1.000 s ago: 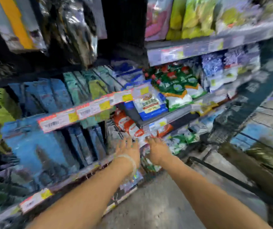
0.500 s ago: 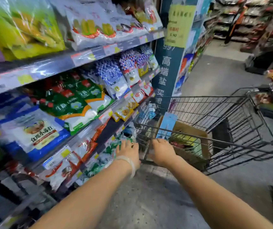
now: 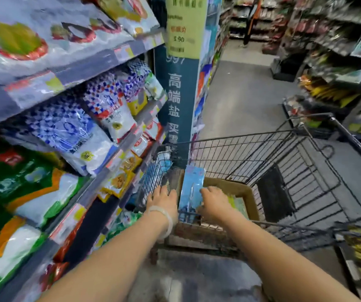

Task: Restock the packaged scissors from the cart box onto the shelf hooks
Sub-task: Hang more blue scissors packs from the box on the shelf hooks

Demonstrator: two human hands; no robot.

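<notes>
Scissors pack reached for in the cart box; not yet lifted.

A blue scissors pack (image 3: 191,190) is stood upright in the cardboard box (image 3: 243,192) inside the wire cart (image 3: 284,153). The right hand (image 3: 215,202) is laid against its right edge, fingers curled; a closed grip cannot be confirmed. The left hand (image 3: 162,198) is rested, fingers spread, just left of the pack. The pack is judged light, stiff-carded and slick-faced; it is best pinched at the edges, below the hang hole.

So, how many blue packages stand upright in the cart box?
1. The blue package stands upright at the left side of the cardboard box, between both hands. Others may lie hidden inside the box.
</notes>
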